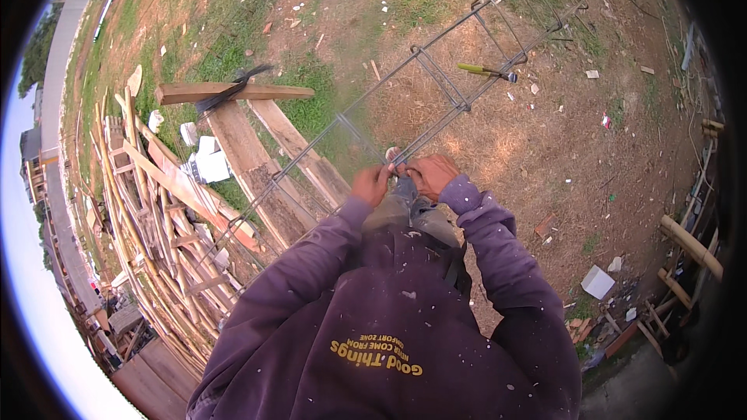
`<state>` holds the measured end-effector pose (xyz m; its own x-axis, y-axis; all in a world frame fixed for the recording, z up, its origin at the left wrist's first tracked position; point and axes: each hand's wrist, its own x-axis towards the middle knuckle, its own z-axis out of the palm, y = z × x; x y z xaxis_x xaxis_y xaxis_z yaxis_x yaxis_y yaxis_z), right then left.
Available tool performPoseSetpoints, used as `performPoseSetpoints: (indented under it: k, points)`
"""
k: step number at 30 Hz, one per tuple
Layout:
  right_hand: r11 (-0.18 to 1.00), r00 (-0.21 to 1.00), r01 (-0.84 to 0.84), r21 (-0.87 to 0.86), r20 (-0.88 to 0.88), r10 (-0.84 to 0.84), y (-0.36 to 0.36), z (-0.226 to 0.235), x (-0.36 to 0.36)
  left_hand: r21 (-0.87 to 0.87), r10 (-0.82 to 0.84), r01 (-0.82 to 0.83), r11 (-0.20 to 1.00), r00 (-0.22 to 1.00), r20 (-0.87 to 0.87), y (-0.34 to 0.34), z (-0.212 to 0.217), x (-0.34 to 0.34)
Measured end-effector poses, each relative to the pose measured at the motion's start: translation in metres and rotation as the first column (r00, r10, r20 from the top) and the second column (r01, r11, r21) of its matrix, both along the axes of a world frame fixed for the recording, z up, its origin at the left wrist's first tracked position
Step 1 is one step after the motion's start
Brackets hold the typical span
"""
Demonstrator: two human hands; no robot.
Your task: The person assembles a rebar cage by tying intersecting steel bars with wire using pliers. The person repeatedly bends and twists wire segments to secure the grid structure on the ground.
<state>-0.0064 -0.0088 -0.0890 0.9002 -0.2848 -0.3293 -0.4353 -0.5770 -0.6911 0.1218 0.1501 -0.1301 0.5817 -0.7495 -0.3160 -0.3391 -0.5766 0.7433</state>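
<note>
A long rebar cage (420, 50), made of thin bars with bent stirrups, runs slantwise from the lower left to the upper right in front of me. My left hand (371, 184) and my right hand (433, 174) meet at its near bars. On both hands the fingers are closed in a pinch, almost touching each other. What lies between the fingertips is too small to make out. Pincers (489, 71) with yellow-green handles rest on the cage, farther along to the right.
Wide planks (253, 163) lie under the cage's left part, with a crosswise beam (272, 92) carrying a dark bundle of wire (231, 90). Farther left is a heap of bamboo poles (148, 233). A white block (597, 282) and cut bamboo (691, 247) lie right.
</note>
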Motion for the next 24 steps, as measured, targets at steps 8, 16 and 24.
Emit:
performPoseSetpoints:
  k: [8, 16, 24]
  points:
    - [0.939, 0.948, -0.312, -0.144, -0.119, 0.296, -0.031, -0.037, 0.106, 0.045, 0.078, -0.074, 0.996, 0.991, -0.105, -0.001, 0.009, 0.005]
    - [0.838, 0.689, -0.532, -0.117, -0.636, 0.348, -0.032, -0.049, 0.144, 0.061, 0.097, -0.083, 0.995, 0.957, -0.274, -0.004, 0.003, 0.010]
    - [0.987, 0.994, 0.071, -0.141, 0.089, -0.059, 0.023, -0.010, -0.002, 0.048, 0.084, -0.071, 0.996, 0.911, -0.404, 0.001, -0.016, 0.015]
